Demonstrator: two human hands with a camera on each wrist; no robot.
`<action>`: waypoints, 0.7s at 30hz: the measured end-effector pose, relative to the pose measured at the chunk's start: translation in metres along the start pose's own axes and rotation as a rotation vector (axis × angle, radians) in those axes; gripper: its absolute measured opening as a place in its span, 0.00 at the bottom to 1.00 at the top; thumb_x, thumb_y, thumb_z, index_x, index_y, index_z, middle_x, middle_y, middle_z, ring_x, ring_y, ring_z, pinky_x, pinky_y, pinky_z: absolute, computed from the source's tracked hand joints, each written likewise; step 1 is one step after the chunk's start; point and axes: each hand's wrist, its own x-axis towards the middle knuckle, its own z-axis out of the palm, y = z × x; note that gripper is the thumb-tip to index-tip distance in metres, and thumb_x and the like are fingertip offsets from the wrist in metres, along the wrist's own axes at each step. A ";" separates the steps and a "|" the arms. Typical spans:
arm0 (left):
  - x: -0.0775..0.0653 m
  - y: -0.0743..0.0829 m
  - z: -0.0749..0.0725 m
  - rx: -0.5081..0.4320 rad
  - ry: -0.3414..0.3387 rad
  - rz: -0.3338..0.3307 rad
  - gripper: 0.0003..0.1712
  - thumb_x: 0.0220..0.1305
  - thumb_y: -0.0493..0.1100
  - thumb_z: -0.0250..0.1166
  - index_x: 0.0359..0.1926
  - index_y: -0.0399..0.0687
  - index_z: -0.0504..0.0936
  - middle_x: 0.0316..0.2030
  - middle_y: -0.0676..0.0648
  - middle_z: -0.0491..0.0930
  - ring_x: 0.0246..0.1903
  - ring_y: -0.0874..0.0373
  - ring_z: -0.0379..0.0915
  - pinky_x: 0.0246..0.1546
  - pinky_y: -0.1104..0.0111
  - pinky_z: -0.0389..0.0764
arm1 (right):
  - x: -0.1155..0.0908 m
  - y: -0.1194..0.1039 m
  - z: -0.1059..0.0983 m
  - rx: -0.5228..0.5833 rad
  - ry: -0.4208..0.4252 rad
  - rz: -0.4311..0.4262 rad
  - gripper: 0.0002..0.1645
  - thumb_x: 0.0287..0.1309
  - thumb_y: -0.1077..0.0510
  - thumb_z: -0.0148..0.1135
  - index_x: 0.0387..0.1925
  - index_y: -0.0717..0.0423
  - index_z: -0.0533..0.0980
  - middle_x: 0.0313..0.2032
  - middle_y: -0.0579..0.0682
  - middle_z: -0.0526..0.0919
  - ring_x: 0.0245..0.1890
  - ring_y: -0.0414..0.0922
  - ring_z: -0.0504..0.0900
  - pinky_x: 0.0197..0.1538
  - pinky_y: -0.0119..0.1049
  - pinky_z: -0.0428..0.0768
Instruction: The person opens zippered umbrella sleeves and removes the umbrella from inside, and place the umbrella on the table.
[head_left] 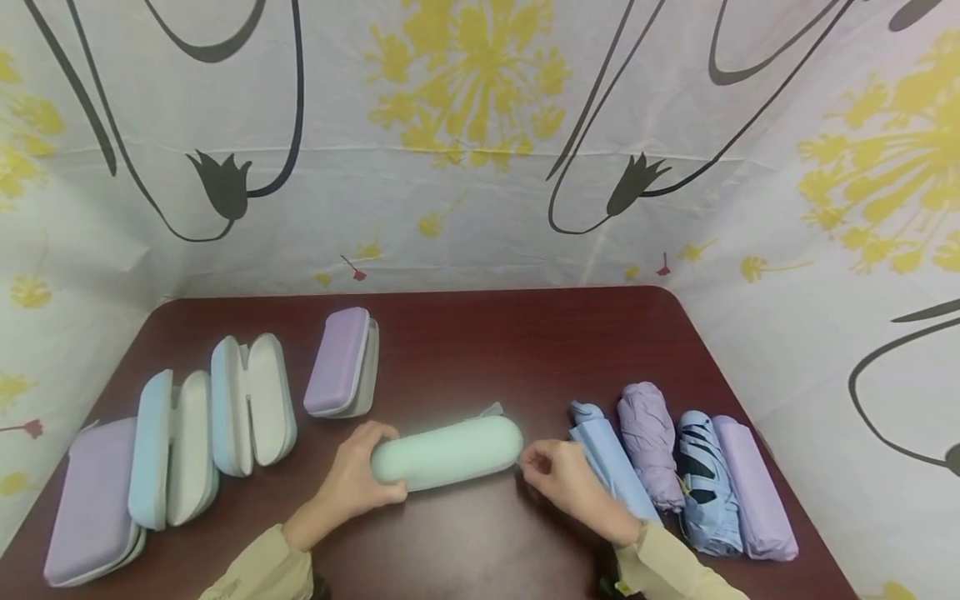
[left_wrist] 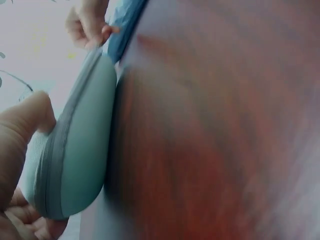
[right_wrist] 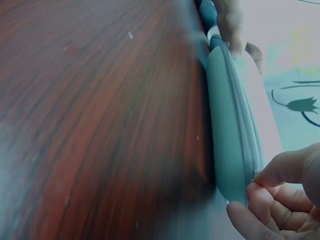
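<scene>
A mint-green zip case [head_left: 450, 452] lies lengthwise across the middle of the table, its long zipper [right_wrist: 241, 102] running along the side. My left hand [head_left: 362, 473] grips the case's left end, thumb on the near side and fingers over the far side. At the opposite end, my right hand [head_left: 566, 479] pinches the zipper by its pull between thumb and forefinger; the pull itself is mostly covered by the fingertips. Along the stretch seen in the left wrist view, the zipper [left_wrist: 60, 135] looks closed. A small fabric loop [head_left: 491, 410] sticks out behind the case.
To the left stand two light-blue cases [head_left: 150, 450] with lids open, a purple case [head_left: 93, 500], and another purple case [head_left: 337, 362] farther back. Folded umbrellas lie at right: plain blue [head_left: 611, 458], crumpled purple [head_left: 648, 442], blue-and-black [head_left: 708, 492] and smooth purple [head_left: 757, 492]. A patterned cloth hangs behind.
</scene>
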 end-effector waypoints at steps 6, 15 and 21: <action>-0.008 0.011 0.003 0.008 0.051 -0.099 0.31 0.23 0.43 0.73 0.38 0.41 0.77 0.35 0.51 0.75 0.35 0.58 0.71 0.34 0.62 0.76 | 0.008 -0.002 0.009 0.017 0.051 0.032 0.09 0.39 0.70 0.67 0.21 0.53 0.78 0.18 0.40 0.77 0.20 0.30 0.73 0.24 0.23 0.72; -0.012 0.019 0.007 0.015 0.095 -0.178 0.29 0.27 0.43 0.73 0.38 0.38 0.76 0.35 0.48 0.75 0.35 0.55 0.71 0.34 0.60 0.76 | 0.020 -0.008 0.022 0.079 0.079 0.063 0.08 0.42 0.70 0.66 0.22 0.54 0.79 0.19 0.41 0.79 0.20 0.32 0.74 0.24 0.25 0.74; -0.011 0.026 0.006 0.033 0.054 -0.237 0.30 0.28 0.45 0.72 0.38 0.37 0.74 0.34 0.47 0.74 0.35 0.54 0.71 0.35 0.60 0.76 | 0.024 -0.014 0.029 0.109 0.070 0.063 0.08 0.42 0.70 0.66 0.23 0.54 0.80 0.21 0.44 0.80 0.22 0.34 0.76 0.26 0.27 0.75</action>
